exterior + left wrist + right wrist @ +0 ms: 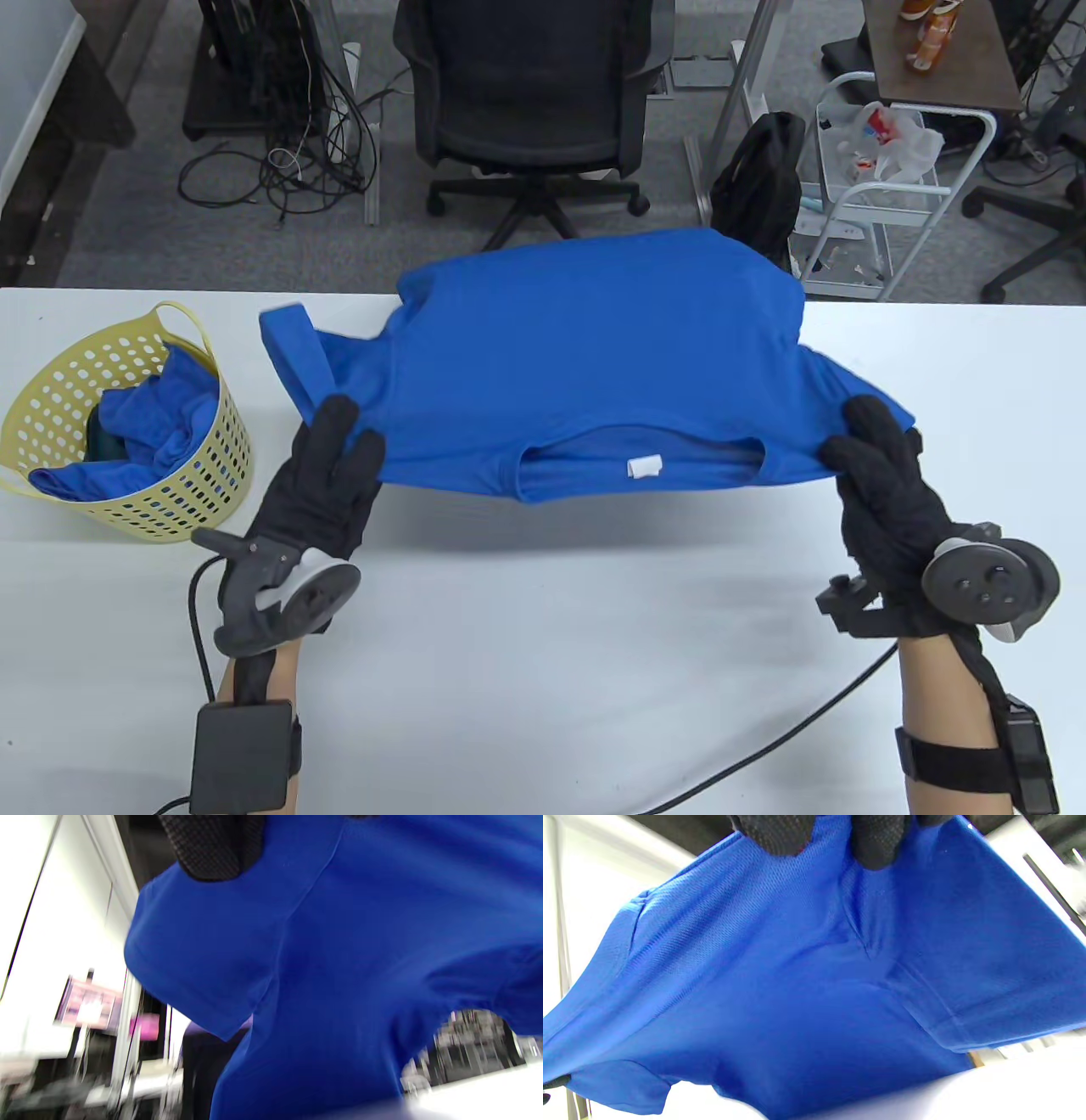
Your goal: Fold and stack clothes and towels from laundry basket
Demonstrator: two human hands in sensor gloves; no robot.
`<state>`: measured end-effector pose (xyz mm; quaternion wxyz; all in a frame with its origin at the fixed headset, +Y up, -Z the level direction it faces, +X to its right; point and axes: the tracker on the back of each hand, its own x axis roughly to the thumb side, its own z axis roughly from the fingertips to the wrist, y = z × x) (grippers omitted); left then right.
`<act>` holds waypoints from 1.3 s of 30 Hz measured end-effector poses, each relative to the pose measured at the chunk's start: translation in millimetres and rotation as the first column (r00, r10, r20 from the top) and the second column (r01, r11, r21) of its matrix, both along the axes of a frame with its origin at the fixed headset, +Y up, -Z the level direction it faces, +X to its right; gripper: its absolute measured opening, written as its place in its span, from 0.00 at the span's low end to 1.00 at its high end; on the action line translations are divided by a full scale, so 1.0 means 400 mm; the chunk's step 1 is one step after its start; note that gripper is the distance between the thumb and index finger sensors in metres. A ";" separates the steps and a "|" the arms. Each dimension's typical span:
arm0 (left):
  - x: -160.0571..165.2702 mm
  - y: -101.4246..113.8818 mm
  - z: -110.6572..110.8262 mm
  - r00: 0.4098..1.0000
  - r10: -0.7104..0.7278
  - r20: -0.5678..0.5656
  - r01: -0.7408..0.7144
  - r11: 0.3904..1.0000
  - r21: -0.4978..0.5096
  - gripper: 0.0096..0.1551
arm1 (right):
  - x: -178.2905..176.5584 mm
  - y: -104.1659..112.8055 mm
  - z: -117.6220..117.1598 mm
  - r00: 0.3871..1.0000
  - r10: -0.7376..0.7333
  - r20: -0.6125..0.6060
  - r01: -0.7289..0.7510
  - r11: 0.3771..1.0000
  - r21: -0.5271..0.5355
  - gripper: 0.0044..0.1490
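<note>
A blue T-shirt (594, 356) is held spread out above the white table (543, 662), collar and white label toward me, far hem hanging past the table's back edge. My left hand (339, 441) grips its left shoulder, by the sleeve that sticks out to the left. My right hand (861, 441) pinches the right shoulder. The shirt (339, 963) fills the left wrist view, with a gloved fingertip (212, 849) on the cloth. In the right wrist view, gloved fingertips (878, 844) pinch the shirt (797, 984) from above.
A yellow perforated laundry basket (59, 382) stands at the table's left with more blue cloth (157, 416) inside. Beyond the far edge stand a black office chair (530, 102), a black backpack (764, 178) and a white wire cart (891, 195). Glove cables trail along the near table.
</note>
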<state>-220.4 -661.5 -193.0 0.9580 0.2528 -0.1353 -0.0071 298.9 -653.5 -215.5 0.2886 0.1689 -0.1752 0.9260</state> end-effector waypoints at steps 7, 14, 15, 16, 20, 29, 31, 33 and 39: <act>0.016 -0.229 0.044 0.987 -0.163 0.013 0.157 0.918 -0.364 0.26 | -0.036 -0.198 0.076 0.959 0.277 -0.060 -0.281 0.907 -0.313 0.24; 0.020 -0.248 0.045 0.979 -0.198 0.047 0.192 0.822 -0.536 0.25 | -0.040 -0.234 0.088 0.949 0.291 -0.121 -0.314 0.837 -0.449 0.25; 0.020 -0.252 0.045 0.978 -0.205 0.046 0.195 0.805 -0.561 0.25 | -0.041 -0.241 0.087 0.946 0.293 -0.140 -0.324 0.829 -0.455 0.24; 0.019 -0.256 0.044 0.977 -0.205 0.049 0.196 0.798 -0.570 0.26 | -0.043 -0.248 0.085 0.940 0.299 -0.162 -0.340 0.814 -0.471 0.25; 0.007 -0.283 0.032 0.987 -0.154 -0.034 0.093 0.743 -0.662 0.39 | -0.059 -0.278 0.086 0.935 0.310 -0.173 -0.353 0.757 -0.550 0.36; 0.081 -0.284 0.023 0.897 -0.406 -0.172 0.150 0.648 -0.747 0.37 | -0.152 -0.287 0.088 0.675 0.738 0.008 -0.660 0.608 -0.442 0.47; 0.089 -0.284 0.026 0.881 -0.458 -0.116 0.196 0.577 -0.793 0.50 | -0.160 -0.286 0.083 0.657 0.750 -0.083 -0.687 0.549 -0.477 0.63; 0.092 -0.289 0.027 0.883 -0.468 -0.026 0.275 0.561 -0.781 0.70 | -0.155 -0.291 0.074 0.664 0.728 -0.171 -0.694 0.516 -0.502 0.71; 0.061 -0.317 -0.006 0.958 -0.267 0.109 0.224 0.452 -0.864 0.75 | -0.096 -0.324 0.030 0.812 0.497 -0.306 -0.564 0.532 -0.632 0.72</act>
